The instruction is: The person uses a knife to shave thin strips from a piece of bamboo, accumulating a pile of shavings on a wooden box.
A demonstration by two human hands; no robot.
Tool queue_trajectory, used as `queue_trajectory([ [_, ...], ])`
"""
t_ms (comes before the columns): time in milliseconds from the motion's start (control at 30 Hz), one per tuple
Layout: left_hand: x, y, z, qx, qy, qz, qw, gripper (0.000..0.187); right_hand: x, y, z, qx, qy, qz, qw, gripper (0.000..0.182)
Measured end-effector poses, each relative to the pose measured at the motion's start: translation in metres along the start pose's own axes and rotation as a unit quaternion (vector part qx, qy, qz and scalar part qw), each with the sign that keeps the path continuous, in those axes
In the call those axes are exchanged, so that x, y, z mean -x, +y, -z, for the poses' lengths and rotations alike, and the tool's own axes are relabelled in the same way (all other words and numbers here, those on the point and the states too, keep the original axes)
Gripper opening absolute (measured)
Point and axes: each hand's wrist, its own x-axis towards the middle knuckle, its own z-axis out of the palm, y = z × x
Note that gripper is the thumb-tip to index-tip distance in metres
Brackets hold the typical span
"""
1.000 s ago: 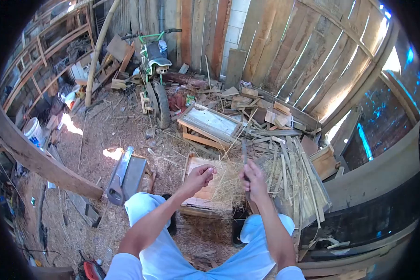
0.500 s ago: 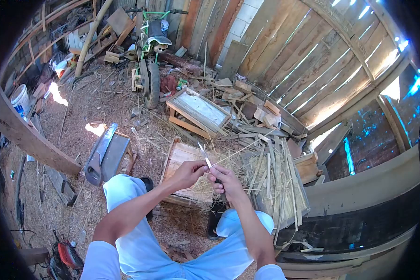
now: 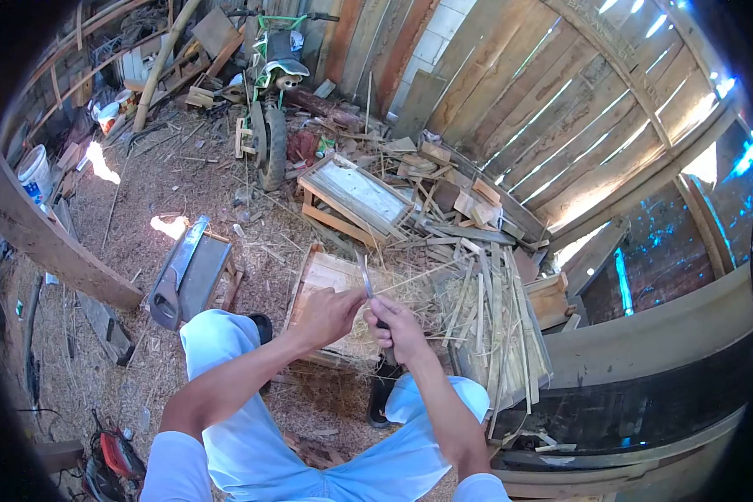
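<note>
Knife and thin strip held over a wooden pallet
Right hand (image 3: 399, 329) grips the knife (image 3: 366, 280); left hand (image 3: 330, 315) pinches the strip (image 3: 418, 274)

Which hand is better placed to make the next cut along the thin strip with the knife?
Right. The right hand has its grip on the knife, blade up against the thin strip. The left hand only steadies the strip's near end.

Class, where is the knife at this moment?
In the head view, near the centre, the knife is gripped in the right hand, blade pointing up and away, beside the left hand, above the wooden pallet.
</note>
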Motion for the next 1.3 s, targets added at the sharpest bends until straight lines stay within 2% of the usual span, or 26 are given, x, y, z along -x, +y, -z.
queue_trajectory([
  [67, 0.001, -0.002, -0.002, -0.025, 0.005, -0.01, 1.0, 0.009, -0.006, -0.002, 0.019, -0.006, 0.028, -0.008, 1.0, 0.019],
  [133, -0.001, -0.006, 0.0, -0.053, -0.005, -0.046, 0.998, 0.009, -0.002, -0.021, 0.036, -0.082, 0.047, 0.056, 0.994, 0.025],
  [200, 0.0, -0.004, 0.002, -0.065, -0.008, -0.059, 0.996, 0.01, 0.001, -0.028, 0.044, -0.085, 0.065, 0.076, 0.991, 0.03],
  [367, -0.001, -0.003, -0.005, -0.091, -0.031, -0.084, 0.992, 0.017, 0.002, -0.007, 0.014, -0.043, 0.029, 0.004, 0.999, 0.027],
  [433, -0.001, 0.0, -0.007, -0.099, 0.004, -0.098, 0.99, 0.018, 0.0, -0.005, 0.015, -0.035, 0.025, -0.018, 0.999, 0.025],
  [467, -0.001, -0.001, -0.004, -0.099, 0.002, -0.098, 0.99, 0.018, -0.001, -0.009, 0.027, -0.037, 0.025, -0.019, 0.999, 0.025],
  [533, -0.002, -0.003, 0.003, -0.13, -0.015, -0.097, 0.987, 0.02, -0.001, -0.029, 0.049, -0.102, 0.064, 0.054, 0.991, 0.027],
  [600, 0.0, -0.008, -0.001, -0.115, -0.019, -0.097, 0.988, 0.017, 0.008, -0.039, 0.056, -0.122, 0.065, 0.065, 0.988, 0.029],
  [667, 0.0, -0.011, -0.006, -0.103, -0.021, -0.096, 0.99, 0.015, 0.011, -0.036, 0.052, -0.068, 0.073, 0.06, 0.993, 0.032],
  [733, 0.001, -0.007, -0.004, -0.072, -0.04, -0.045, 0.996, 0.011, 0.008, -0.019, 0.036, -0.051, 0.063, 0.046, 0.996, 0.034],
  [800, 0.0, -0.009, -0.006, -0.043, -0.033, -0.031, 0.998, 0.01, 0.005, -0.008, 0.02, -0.018, 0.015, 0.003, 1.0, 0.031],
  [833, 0.0, -0.009, -0.005, -0.014, -0.026, -0.013, 0.999, 0.009, -0.002, -0.008, 0.033, -0.036, 0.072, -0.002, 0.997, 0.03],
  [867, 0.0, -0.011, -0.002, -0.014, -0.028, -0.013, 0.999, 0.009, -0.003, -0.017, 0.051, -0.038, 0.073, -0.003, 0.997, 0.03],
  [933, -0.002, -0.015, 0.01, 0.015, 0.017, 0.005, 1.0, 0.007, 0.005, -0.045, 0.087, -0.147, 0.077, 0.119, 0.979, 0.026],
  [1067, 0.0, -0.026, 0.013, 0.023, -0.02, 0.008, 0.999, 0.011, 0.023, -0.059, 0.1, -0.178, 0.076, 0.174, 0.966, 0.028],
  [1133, 0.001, -0.021, 0.008, 0.037, -0.042, 0.008, 0.998, 0.011, 0.017, -0.039, 0.084, -0.085, -0.003, 0.108, 0.99, 0.036],
  [1200, 0.0, -0.016, 0.004, 0.048, -0.067, 0.009, 0.997, 0.012, 0.012, -0.019, 0.048, -0.062, 0.007, 0.002, 0.998, 0.037],
  [1300, -0.002, -0.011, 0.003, 0.055, -0.067, 0.021, 0.996, 0.012, 0.003, -0.001, 0.01, -0.027, -0.006, -0.02, 0.999, 0.036],
])
